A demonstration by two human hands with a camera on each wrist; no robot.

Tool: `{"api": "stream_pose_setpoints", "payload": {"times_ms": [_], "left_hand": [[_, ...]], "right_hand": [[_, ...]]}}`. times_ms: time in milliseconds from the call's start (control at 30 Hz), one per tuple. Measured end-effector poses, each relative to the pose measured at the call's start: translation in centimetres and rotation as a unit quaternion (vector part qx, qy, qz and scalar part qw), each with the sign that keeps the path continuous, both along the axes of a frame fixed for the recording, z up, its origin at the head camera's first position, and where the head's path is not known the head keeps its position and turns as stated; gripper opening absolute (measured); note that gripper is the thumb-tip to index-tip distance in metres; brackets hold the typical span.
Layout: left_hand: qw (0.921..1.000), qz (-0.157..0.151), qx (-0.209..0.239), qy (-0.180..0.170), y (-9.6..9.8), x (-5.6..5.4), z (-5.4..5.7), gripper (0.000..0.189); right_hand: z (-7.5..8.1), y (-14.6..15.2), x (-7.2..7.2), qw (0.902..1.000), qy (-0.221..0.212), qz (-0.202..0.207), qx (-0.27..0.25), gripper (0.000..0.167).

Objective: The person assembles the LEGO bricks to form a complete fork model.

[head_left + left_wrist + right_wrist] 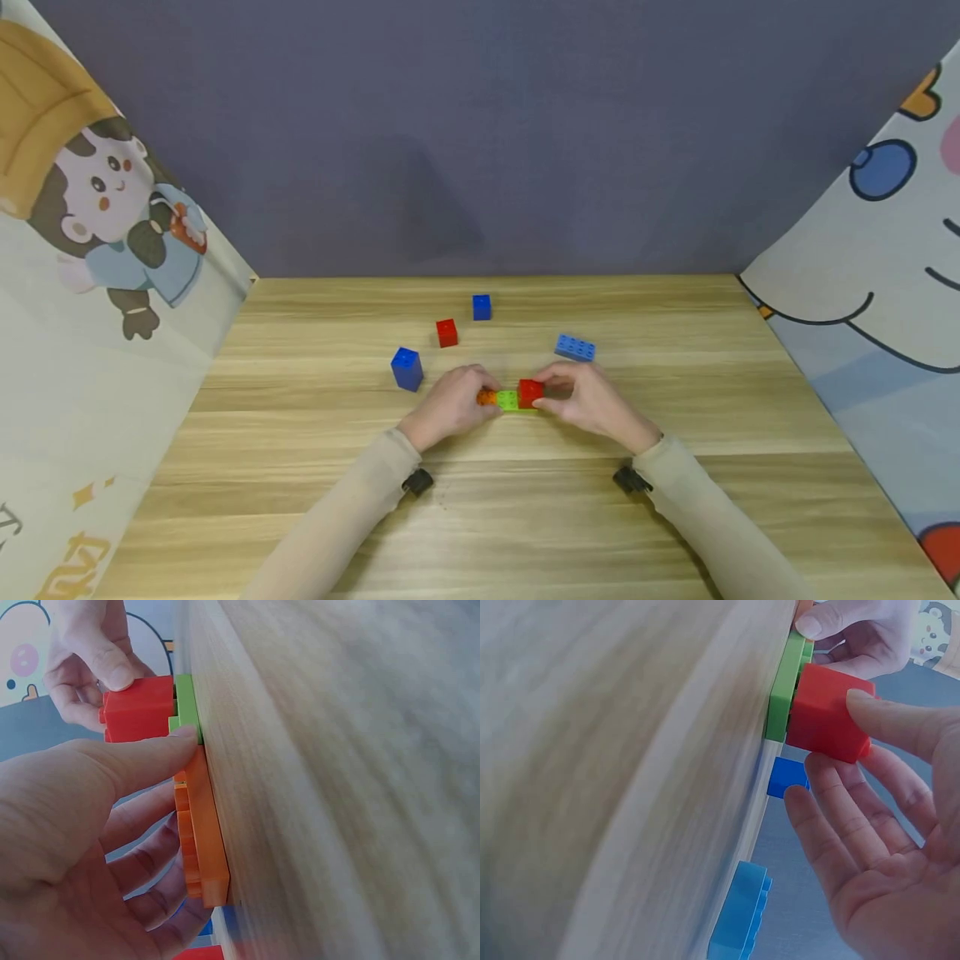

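At mid-table, left hand pinches orange brick, probably bracing it; right hand pinches red block over green brick's right end.

Left hand gripping orange brick, right hand holding red block by green brick

The orange brick is partly hidden in head view.

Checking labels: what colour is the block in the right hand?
The block is red; the right wrist view shows it best.
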State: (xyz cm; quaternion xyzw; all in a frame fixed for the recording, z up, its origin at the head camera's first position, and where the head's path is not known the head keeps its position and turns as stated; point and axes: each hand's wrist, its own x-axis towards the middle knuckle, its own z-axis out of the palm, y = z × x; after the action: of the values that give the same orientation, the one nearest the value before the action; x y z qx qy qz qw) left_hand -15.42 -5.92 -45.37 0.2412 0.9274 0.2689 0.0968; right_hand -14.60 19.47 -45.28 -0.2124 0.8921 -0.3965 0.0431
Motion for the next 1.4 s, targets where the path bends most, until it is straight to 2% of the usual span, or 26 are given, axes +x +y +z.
{"api": "stream_pose_setpoints", "payload": {"times_ms": [500, 800, 1100, 1400], "left_hand": [[0.9998, -0.002, 0.018, -0.003, 0.14, 0.11, -0.08, 0.036], [0.9997, 0.0, 0.023, 0.0, -0.03, 0.04, -0.24, 0.034], [0.9999, -0.014, 0.004, 0.007, 0.07, 0.09, -0.06, 0.034], [0.9999, -0.014, -0.003, 0.006, 0.17, 0.17, -0.02, 0.035]], "right_hand": [[0.04, -0.08, -0.07, 0.9997, -0.004, 0.022, 0.01, 0.029], [-0.21, -0.1, -0.01, 0.9997, -0.009, 0.021, -0.009, 0.03], [-0.27, 0.09, -0.08, 0.9991, -0.036, 0.018, -0.016, 0.033], [-0.1, 0.03, 0.02, 0.9993, -0.024, 0.026, -0.005, 0.036]]}}
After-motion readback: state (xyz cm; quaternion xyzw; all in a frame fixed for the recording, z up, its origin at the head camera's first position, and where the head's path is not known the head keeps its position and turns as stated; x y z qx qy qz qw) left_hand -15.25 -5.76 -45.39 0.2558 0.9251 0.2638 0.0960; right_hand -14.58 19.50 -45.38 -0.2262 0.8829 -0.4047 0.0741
